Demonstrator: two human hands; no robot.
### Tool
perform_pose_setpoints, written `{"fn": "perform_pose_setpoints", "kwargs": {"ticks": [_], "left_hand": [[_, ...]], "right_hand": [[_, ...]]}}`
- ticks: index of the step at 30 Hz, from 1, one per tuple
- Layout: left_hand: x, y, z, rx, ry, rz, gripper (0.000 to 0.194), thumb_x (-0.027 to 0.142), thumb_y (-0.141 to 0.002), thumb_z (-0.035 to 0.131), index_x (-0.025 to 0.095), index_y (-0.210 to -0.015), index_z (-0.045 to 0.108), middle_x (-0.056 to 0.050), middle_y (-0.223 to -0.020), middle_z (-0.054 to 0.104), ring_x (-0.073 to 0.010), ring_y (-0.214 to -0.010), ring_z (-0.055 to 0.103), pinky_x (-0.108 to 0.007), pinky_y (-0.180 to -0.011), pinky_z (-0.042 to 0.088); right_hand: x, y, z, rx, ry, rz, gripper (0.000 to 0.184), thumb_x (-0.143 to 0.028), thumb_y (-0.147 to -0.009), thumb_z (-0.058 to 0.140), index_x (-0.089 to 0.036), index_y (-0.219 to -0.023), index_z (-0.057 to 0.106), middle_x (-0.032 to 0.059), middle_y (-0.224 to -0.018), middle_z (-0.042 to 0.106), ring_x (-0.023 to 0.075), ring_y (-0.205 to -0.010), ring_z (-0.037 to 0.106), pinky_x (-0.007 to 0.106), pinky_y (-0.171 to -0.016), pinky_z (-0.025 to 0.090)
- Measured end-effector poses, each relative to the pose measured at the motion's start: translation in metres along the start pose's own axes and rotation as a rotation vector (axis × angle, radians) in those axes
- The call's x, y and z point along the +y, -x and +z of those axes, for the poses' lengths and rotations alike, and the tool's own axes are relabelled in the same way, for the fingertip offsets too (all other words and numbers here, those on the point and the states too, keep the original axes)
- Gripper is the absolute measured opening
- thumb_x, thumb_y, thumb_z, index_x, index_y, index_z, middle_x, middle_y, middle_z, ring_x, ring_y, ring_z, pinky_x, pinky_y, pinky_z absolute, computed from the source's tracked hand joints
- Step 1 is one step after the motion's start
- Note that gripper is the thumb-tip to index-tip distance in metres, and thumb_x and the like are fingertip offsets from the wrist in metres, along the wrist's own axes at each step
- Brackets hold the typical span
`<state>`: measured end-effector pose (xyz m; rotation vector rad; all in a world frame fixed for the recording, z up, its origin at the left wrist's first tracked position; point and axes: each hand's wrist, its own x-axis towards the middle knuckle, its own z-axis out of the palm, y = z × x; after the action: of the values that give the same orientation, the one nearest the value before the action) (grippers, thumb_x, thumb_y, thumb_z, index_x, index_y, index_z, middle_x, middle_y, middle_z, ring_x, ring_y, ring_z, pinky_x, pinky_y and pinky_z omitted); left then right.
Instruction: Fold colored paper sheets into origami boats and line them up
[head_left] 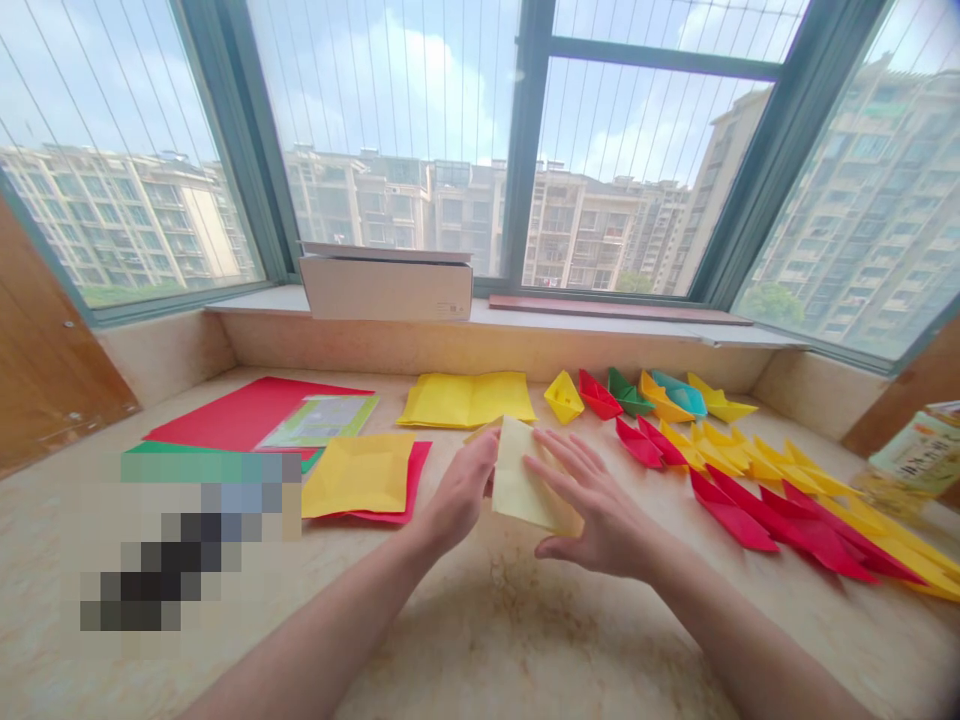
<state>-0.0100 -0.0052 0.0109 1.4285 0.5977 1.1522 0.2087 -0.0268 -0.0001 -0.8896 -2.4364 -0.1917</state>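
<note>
Between my two hands a pale yellow sheet of paper [520,480] is held up off the counter, bent along a fold. My left hand [466,480] grips its left edge, with the fingertips partly hidden behind the paper. Against the right side rests my right hand [600,510], its fingers spread and the thumb apart below. Just behind lies a creased yellow sheet [469,398] with a fold down its middle. To the left, yellow squares [358,475] lie on red paper [418,480].
Several folded paper boats, among them a yellow boat [563,398] and a red boat [731,510], fill the right side. Red sheets [240,412] and a clear packet [319,421] lie left. A white box [386,287] stands on the sill; a jar [915,455] is far right.
</note>
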Motion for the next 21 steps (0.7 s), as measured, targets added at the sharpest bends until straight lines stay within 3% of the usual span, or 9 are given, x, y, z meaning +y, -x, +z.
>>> {"fn": "perform_pose_setpoints", "kwargs": {"ticks": [3,6,8,10,14,17,21], "left_hand": [[-0.002,0.004,0.002,-0.175,0.099,0.005,0.058,0.058,-0.097,0.030,0.023,-0.140,0.048,-0.013,-0.131,0.061,-0.0264,-0.104,0.064,-0.035,-0.080,0.054],[-0.006,0.005,-0.002,-0.219,-0.009,0.075,0.054,0.052,-0.099,0.030,0.027,-0.146,0.038,-0.013,-0.144,0.049,-0.0268,-0.112,0.060,-0.039,-0.085,0.054],[-0.009,0.003,-0.006,-0.125,-0.181,0.167,0.053,0.045,-0.099,0.039,0.028,-0.149,0.033,-0.013,-0.141,0.051,-0.0252,-0.114,0.059,-0.039,-0.089,0.053],[-0.011,-0.001,-0.011,0.041,-0.414,0.312,0.054,0.035,-0.096,0.048,0.027,-0.148,0.033,-0.013,-0.131,0.057,-0.0235,-0.113,0.059,-0.038,-0.092,0.052],[-0.008,-0.006,-0.020,0.315,-0.898,0.575,0.049,0.026,-0.092,0.055,0.024,-0.139,0.043,-0.013,-0.133,0.055,-0.0254,-0.125,0.051,-0.046,-0.106,0.041],[-0.003,-0.007,-0.023,0.328,-1.092,0.580,0.050,0.028,-0.091,0.056,0.021,-0.139,0.043,-0.014,-0.142,0.049,-0.0282,-0.135,0.041,-0.049,-0.113,0.031],[-0.004,-0.009,-0.023,0.242,-1.168,0.454,0.034,0.032,-0.092,0.054,0.018,-0.123,0.057,-0.011,-0.120,0.066,-0.0278,-0.117,0.057,-0.048,-0.106,0.038]], "right_hand": [[-0.005,0.000,0.002,0.043,-0.046,0.029,0.083,-0.045,-0.085,0.065,-0.019,-0.153,0.026,0.0176,-0.159,0.022,0.0345,-0.147,0.020,0.059,-0.115,0.025],[-0.006,0.000,0.007,0.148,-0.184,0.066,0.059,-0.028,-0.095,0.048,-0.021,-0.151,0.032,0.0148,-0.154,0.036,0.0300,-0.142,0.034,0.053,-0.113,0.033],[-0.007,0.000,0.009,0.232,-0.329,0.173,0.045,-0.026,-0.099,0.039,-0.023,-0.144,0.044,0.0128,-0.140,0.055,0.0283,-0.129,0.051,0.048,-0.106,0.043],[-0.009,0.000,0.008,0.307,-0.538,0.363,0.039,-0.034,-0.101,0.038,-0.022,-0.134,0.055,0.0122,-0.123,0.067,0.0288,-0.114,0.062,0.043,-0.095,0.052],[-0.012,-0.002,-0.001,0.357,-1.028,0.683,0.047,-0.050,-0.095,0.047,-0.021,-0.132,0.055,0.0127,-0.111,0.071,0.0310,-0.100,0.069,0.040,-0.077,0.059],[-0.011,-0.003,-0.007,0.252,-1.273,0.752,0.050,-0.046,-0.090,0.056,-0.025,-0.135,0.051,0.0105,-0.109,0.072,0.0293,-0.095,0.071,0.039,-0.074,0.059],[-0.008,-0.005,-0.006,0.122,-1.451,0.697,0.048,-0.039,-0.085,0.064,-0.024,-0.130,0.056,0.0099,-0.109,0.073,0.0276,-0.094,0.071,0.040,-0.078,0.058]]}}
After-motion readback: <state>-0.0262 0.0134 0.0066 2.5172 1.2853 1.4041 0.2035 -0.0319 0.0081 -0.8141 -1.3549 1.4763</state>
